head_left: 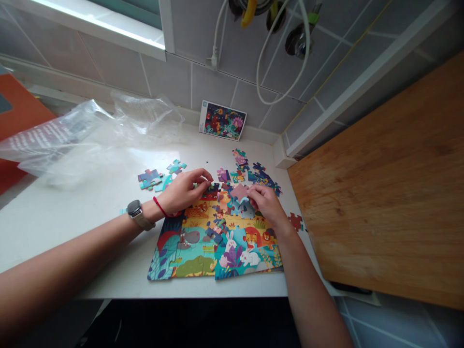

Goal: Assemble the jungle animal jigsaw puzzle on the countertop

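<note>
A partly assembled jigsaw puzzle [195, 239] with bright animal pictures lies on the white countertop. My right hand [264, 200] pinches a puzzle piece [239, 192], its plain brownish-pink side showing, above the puzzle's upper right part. Over the upper left part is my left hand [188, 187], fingers curled and thumb near the index tip. Whatever may be between those fingertips is hidden. A few loose pieces [216, 229] rest on top of the puzzle's middle. Other loose pieces [149, 179] lie left of my left hand, and a dark pile [264, 176] sits beyond my right hand.
A small picture card [223, 121] leans against the tiled wall. Crumpled clear plastic [90, 130] and an orange item [21, 111] occupy the left side. A wooden board [391, 183] stands along the right. One brown piece [295, 221] lies beside it. A white cable [259, 79] hangs above.
</note>
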